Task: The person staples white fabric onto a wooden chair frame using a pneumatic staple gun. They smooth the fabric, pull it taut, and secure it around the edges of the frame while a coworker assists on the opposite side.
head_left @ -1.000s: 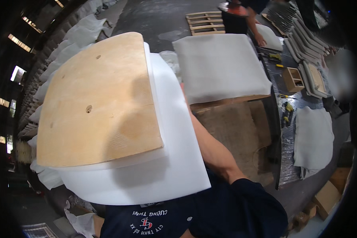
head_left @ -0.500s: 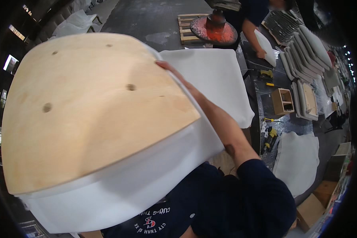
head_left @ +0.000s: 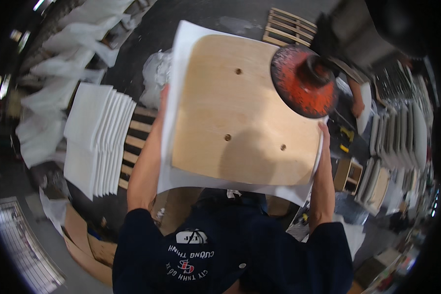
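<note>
I hold a plywood seat board [head_left: 240,108] with white foam [head_left: 181,59] stuck beneath it, drilled holes facing up. My left hand [head_left: 162,95] grips its left edge and my right hand [head_left: 324,132] grips its right edge, at chest height. The foam sticks out around the board on the left and along the near edge. A person in a round red hat [head_left: 301,81] stands just beyond the board's far right corner.
A stack of white foam sheets [head_left: 98,137] lies on a slatted pallet [head_left: 132,147] at my left. More white foam piles [head_left: 68,44] sit far left. Finished seat pads [head_left: 402,132] are lined up at right, with a small wooden box [head_left: 348,176] and a pallet [head_left: 289,24] beyond.
The board with foam has swung from my left side to the front of my chest and lies flatter. My view has turned, and both hands now show on its edges.
</note>
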{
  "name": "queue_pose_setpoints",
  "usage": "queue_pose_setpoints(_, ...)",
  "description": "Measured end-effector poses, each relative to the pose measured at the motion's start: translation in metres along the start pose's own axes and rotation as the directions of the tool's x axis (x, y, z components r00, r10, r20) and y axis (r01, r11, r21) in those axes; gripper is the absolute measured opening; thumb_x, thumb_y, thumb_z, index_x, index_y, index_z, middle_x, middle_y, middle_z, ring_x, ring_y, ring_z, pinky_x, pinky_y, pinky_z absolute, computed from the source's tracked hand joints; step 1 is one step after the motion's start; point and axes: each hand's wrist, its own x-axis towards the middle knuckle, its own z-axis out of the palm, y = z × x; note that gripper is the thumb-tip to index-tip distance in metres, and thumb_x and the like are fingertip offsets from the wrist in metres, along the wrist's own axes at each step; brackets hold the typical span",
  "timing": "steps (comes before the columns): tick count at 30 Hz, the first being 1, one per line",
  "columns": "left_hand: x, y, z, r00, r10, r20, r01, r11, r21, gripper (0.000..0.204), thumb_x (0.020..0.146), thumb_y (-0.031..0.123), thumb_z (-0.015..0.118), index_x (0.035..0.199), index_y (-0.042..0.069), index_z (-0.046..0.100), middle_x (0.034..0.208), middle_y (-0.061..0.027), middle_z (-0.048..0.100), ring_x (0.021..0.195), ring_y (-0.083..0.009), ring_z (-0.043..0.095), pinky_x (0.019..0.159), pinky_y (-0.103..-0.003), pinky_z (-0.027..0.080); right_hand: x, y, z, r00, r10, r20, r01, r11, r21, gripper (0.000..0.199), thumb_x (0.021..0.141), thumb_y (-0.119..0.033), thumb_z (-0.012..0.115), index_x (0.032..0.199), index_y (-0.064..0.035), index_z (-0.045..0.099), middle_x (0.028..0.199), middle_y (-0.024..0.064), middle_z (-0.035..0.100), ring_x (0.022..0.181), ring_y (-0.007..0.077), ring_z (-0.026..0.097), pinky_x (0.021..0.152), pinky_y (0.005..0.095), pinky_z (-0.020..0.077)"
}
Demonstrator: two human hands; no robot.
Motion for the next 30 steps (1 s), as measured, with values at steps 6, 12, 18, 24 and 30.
queue_pose_setpoints(6, 0.016, -0.049, -0.004, 0.998, -0.027, 0.057, 0.031, 0.997, -0.072, 0.080, 0.101, 0.069, 0.035, 0.152, 0.008, 0.047, 0.145, -0.0142, 0.058, 0.128, -0.0269, 0.060, 0.107, -0.041, 0.050, -0.001, 0.002, -0.041, 0.995, 0.044, -0.084, -0.049, 0.997, -0.066, 0.059, 0.097, -0.035, 0.063, 0.149, -0.0105, 0.046, 0.137, 0.0128, 0.062, 0.117, 0.0329, 0.065, 0.098, 0.0456, 0.0554)
queue_pose_setpoints(12, 0.050, -0.080, -0.034, 0.997, -0.026, 0.079, 0.036, 0.991, -0.128, 0.075, 0.103, 0.064, 0.037, 0.149, 0.007, 0.050, 0.137, -0.0126, 0.063, 0.118, -0.0225, 0.066, 0.098, -0.038, 0.056, 0.039, 0.011, -0.083, 0.990, 0.011, -0.139, -0.032, 0.988, -0.148, 0.057, 0.098, -0.035, 0.062, 0.148, -0.0096, 0.047, 0.136, 0.0129, 0.062, 0.117, 0.0319, 0.065, 0.098, 0.0449, 0.0555)
queue_pose_setpoints(18, 0.060, -0.101, -0.050, 1.000, 0.018, 0.016, -0.015, 0.984, -0.176, 0.068, 0.105, 0.059, 0.038, 0.145, 0.006, 0.053, 0.129, -0.0119, 0.067, 0.110, -0.0202, 0.069, 0.093, -0.037, 0.058, 0.066, -0.001, -0.091, 0.989, -0.024, -0.145, -0.010, 0.974, -0.226, 0.056, 0.099, -0.035, 0.062, 0.146, -0.0087, 0.048, 0.135, 0.0130, 0.063, 0.117, 0.0309, 0.065, 0.097, 0.0442, 0.0556)
queue_pose_setpoints(24, 0.045, -0.089, -0.036, 1.000, -0.023, 0.016, 0.026, 0.977, -0.212, 0.064, 0.106, 0.056, 0.039, 0.142, 0.004, 0.054, 0.122, -0.0110, 0.069, 0.107, -0.0188, 0.070, 0.090, -0.035, 0.059, 0.063, -0.018, -0.101, 0.982, -0.041, -0.182, -0.010, 0.963, -0.268, 0.054, 0.100, -0.035, 0.061, 0.145, -0.0077, 0.049, 0.134, 0.0130, 0.063, 0.116, 0.0298, 0.065, 0.097, 0.0434, 0.0556)
queue_pose_setpoints(30, 0.062, -0.100, -0.040, 0.998, -0.001, 0.066, 0.011, 0.989, -0.147, 0.069, 0.106, 0.057, 0.038, 0.146, 0.001, 0.051, 0.135, -0.0157, 0.064, 0.118, -0.0234, 0.067, 0.099, -0.039, 0.056, 0.063, -0.008, -0.106, 0.980, -0.046, -0.193, -0.010, 0.960, -0.281, 0.053, 0.101, -0.035, 0.061, 0.144, -0.0068, 0.050, 0.133, 0.0131, 0.064, 0.116, 0.0288, 0.066, 0.097, 0.0427, 0.0557)
